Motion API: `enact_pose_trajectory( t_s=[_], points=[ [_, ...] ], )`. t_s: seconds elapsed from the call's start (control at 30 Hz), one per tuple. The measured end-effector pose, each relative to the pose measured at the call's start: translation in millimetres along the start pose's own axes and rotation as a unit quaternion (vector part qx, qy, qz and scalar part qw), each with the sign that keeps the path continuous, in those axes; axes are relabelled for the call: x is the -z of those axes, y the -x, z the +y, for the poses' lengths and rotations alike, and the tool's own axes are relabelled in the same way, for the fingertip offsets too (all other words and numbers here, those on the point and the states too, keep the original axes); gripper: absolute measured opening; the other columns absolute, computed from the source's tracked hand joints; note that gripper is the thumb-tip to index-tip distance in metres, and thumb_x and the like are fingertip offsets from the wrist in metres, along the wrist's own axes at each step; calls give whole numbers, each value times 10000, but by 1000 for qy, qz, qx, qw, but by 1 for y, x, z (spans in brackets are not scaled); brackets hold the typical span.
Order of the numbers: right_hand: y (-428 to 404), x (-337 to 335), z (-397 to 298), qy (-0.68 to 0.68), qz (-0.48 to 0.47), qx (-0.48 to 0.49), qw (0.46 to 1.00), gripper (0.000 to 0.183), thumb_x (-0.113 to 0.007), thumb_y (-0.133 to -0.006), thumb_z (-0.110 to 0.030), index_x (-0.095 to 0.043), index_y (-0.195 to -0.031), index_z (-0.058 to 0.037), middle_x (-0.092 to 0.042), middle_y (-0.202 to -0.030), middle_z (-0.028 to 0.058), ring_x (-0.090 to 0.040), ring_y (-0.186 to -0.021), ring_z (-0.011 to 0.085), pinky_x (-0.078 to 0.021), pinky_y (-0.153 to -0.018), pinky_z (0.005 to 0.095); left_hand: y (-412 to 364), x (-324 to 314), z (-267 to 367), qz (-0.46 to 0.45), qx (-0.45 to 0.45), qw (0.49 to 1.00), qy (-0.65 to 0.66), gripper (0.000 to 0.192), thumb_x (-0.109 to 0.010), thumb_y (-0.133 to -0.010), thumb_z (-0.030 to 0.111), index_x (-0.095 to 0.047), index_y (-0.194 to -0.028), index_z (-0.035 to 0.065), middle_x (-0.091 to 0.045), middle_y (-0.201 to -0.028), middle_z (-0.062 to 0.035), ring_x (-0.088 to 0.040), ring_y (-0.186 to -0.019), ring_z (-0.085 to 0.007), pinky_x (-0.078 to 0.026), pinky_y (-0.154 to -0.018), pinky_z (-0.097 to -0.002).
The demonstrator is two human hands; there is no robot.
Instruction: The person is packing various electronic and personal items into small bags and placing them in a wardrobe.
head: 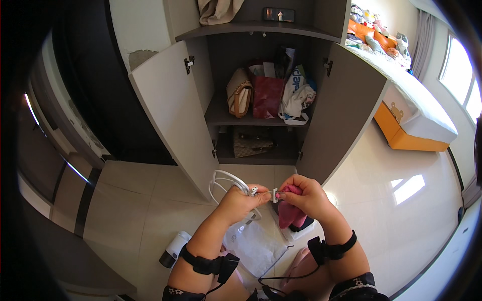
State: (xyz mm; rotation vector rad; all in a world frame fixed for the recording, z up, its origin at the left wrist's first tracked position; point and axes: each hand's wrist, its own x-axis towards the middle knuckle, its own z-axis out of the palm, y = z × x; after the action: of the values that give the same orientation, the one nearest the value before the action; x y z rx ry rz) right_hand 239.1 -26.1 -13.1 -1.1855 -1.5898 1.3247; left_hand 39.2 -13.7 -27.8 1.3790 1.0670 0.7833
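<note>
My left hand [239,203] grips a loosely coiled white power cord [220,172], whose two-hole connector end [253,191] sticks up by the thumb. Between my two hands is a small white plastic piece [275,195], possibly the cord's plug; its far side is hidden by fingers. My right hand [310,199] pinches a pink cloth [292,214] against that piece, and the rest of the cloth hangs below the fingers. Under the cloth, a dark item on a white package [301,233] rests on the floor, partly covered.
A translucent zip bag [256,244] lies between my feet. Left of it is a white and black cylindrical device [177,246]. Ahead, a cabinet with open left [169,113] and right doors [340,109] holds handbags, a red paper bag [268,98] and a phone [279,14].
</note>
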Motion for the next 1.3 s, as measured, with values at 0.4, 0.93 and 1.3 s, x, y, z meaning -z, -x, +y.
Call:
enact_pose_trajectory(
  t_s=[0.4,0.93,1.3],
  points=[
    [2,11,-1,-132,-24,42,990,118,-624,-823,-97,-578,-882,-5,-566,-705,-2,-504,-622,55,-424,-556,201,1,-4,10,-14,6,997,79,280,-658,-809,239,-642,-947,-4,-583,-717,4,-489,-636,-64,-402,-567,-218],
    [2,7,0,-102,-83,5,991,114,-629,-814,-56,-544,-878,-15,-537,-751,-11,-467,-648,39,-408,-582,180,3,4,6,-43,-31,999,0,287,-672,-797,234,-641,-959,-2,-614,-752,-16,-524,-686,-75,-432,-620,-229],
    [4,1,-7,-45,-75,24,996,190,-614,-819,-44,-583,-1005,-20,-596,-814,-9,-531,-740,50,-448,-665,194,5,3,8,-42,6,999,0,284,-671,-797,222,-639,-962,-6,-623,-776,-24,-536,-711,-74,-434,-643,-224]
  ],
)
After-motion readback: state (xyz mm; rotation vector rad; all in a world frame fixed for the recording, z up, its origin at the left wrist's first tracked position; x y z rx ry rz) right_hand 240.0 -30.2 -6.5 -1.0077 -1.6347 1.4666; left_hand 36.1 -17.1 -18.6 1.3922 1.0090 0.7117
